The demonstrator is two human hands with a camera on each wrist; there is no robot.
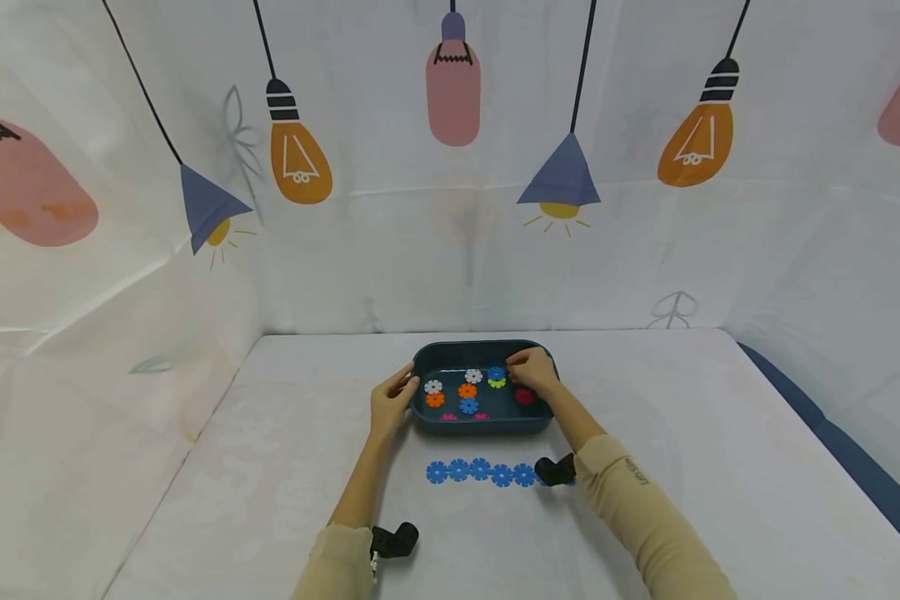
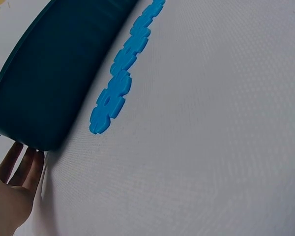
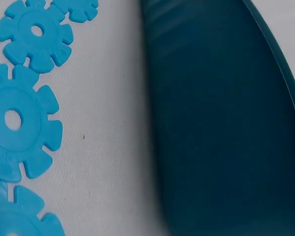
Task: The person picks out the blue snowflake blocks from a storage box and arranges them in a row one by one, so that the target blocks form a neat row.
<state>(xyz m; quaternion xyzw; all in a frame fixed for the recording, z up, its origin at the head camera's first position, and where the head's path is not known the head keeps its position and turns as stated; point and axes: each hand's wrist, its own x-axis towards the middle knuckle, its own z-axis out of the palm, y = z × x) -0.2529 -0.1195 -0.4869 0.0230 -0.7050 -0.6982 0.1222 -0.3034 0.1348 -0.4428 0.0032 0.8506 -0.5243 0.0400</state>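
On the white cloth-covered desk [image 1: 270, 467], seen from your head, your left hand [image 1: 392, 398] steadies the dark teal plastic tray [image 1: 487, 425] with relaxed fingers, while your right hand [image 1: 534, 372] pinches among notched snowflake discs inside. At your left wrist, straight fingers [image 2: 20, 164] press the smooth wall. At your right wrist, the chain of matte blue discs [image 3: 19, 123] lies just beside the tray.
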